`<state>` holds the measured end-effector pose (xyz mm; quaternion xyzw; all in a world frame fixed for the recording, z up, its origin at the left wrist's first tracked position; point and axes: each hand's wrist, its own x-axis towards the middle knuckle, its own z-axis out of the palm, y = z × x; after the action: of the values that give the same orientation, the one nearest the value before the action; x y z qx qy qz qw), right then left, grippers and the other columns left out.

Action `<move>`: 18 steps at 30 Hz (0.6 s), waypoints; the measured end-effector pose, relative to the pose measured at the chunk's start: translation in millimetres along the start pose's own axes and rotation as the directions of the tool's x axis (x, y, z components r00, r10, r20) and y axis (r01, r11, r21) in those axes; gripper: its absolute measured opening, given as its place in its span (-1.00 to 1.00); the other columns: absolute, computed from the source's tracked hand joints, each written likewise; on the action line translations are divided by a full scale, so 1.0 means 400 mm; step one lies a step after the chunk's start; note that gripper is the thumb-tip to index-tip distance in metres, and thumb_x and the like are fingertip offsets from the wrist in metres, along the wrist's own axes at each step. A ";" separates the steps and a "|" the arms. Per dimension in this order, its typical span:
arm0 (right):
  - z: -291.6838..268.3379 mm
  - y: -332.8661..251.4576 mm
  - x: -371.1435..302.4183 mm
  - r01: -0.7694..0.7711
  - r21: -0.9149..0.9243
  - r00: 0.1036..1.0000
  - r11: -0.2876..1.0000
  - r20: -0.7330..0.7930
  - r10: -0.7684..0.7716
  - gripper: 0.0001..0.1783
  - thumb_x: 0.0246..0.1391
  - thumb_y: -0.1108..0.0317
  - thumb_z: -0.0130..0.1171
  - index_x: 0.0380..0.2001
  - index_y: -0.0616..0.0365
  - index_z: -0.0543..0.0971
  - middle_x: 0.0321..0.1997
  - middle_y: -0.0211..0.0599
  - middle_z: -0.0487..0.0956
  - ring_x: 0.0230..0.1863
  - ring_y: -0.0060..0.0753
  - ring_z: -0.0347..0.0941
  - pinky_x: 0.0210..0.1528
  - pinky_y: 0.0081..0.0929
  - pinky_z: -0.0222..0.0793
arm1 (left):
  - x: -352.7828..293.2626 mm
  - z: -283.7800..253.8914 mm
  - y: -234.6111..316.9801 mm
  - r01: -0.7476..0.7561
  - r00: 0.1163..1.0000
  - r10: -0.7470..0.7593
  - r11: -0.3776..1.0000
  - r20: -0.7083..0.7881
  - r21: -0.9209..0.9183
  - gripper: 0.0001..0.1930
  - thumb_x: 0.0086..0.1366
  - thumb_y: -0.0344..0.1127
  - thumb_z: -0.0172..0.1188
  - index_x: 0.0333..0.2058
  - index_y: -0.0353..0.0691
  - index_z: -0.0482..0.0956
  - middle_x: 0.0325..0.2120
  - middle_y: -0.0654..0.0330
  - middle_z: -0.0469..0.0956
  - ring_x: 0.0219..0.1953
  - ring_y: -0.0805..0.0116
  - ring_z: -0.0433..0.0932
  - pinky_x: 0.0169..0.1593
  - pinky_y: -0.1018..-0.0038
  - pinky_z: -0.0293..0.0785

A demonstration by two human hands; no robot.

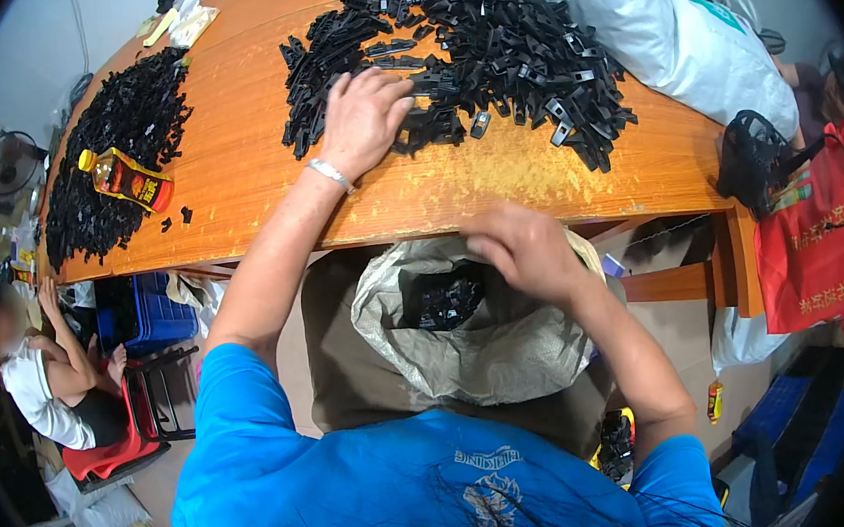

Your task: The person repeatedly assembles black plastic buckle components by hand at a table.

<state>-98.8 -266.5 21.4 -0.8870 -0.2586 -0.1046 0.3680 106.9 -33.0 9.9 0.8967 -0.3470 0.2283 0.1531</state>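
On the wooden table, a wide heap of black plastic clip-like parts (523, 44) lies in front of me. My left hand (366, 118) rests on the near left side of this heap, fingers stretched over the parts. A band circles that wrist. At the table's front edge, my right hand (532, 254) hovers over the right side of a pale woven sack (481, 364), its thumb apart from its fingers and nothing visible in it. The sack gapes below the edge, and black pieces (448, 298) show inside it.
A second heap of small black parts (94, 182) covers the table's left, with a yellow-capped bottle (129, 181) on it. A large white sack (664, 42) lies at the far right, above a red bag (811, 239). Another person (46, 382) sits at left near a blue crate (160, 311).
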 end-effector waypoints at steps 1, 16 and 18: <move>-0.005 0.011 0.038 -0.020 -0.053 0.999 0.998 -0.046 0.017 -0.79 0.17 0.40 0.36 -0.10 0.09 0.71 -0.26 -0.17 0.63 -0.25 0.01 0.65 -0.23 -0.16 0.57 | 0.015 0.013 0.008 0.011 0.999 -0.009 0.999 0.039 -0.045 -0.65 0.50 -0.08 0.14 0.14 -0.04 0.67 0.10 0.19 0.67 0.28 0.15 0.51 0.43 -0.06 0.22; 0.018 0.190 0.213 -0.132 -0.413 0.981 0.901 -0.184 0.059 -0.72 0.13 0.36 0.41 -0.08 0.10 0.68 -0.06 -0.22 0.55 -0.06 -0.01 0.62 -0.07 -0.13 0.59 | 0.163 0.022 0.013 0.316 0.893 -0.244 0.939 0.378 -0.139 -0.68 0.25 -0.24 0.45 -0.03 -0.06 0.67 -0.14 0.19 0.77 -0.02 0.10 0.71 0.03 0.16 0.59; -0.002 0.206 0.199 -0.183 -0.395 0.970 0.901 -0.222 0.099 -0.75 0.10 0.33 0.42 -0.16 0.13 0.67 -0.10 -0.15 0.51 -0.07 0.01 0.60 -0.08 -0.08 0.58 | 0.156 0.000 0.004 0.321 0.879 -0.274 0.945 0.389 -0.060 -0.67 0.25 -0.25 0.45 -0.02 -0.04 0.67 -0.11 0.21 0.78 0.00 0.13 0.72 0.04 0.16 0.59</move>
<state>12.5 -285.9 2.6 -0.9463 -0.1280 -0.2169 0.2030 146.8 -68.8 42.2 0.9552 -0.2410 0.0046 0.1718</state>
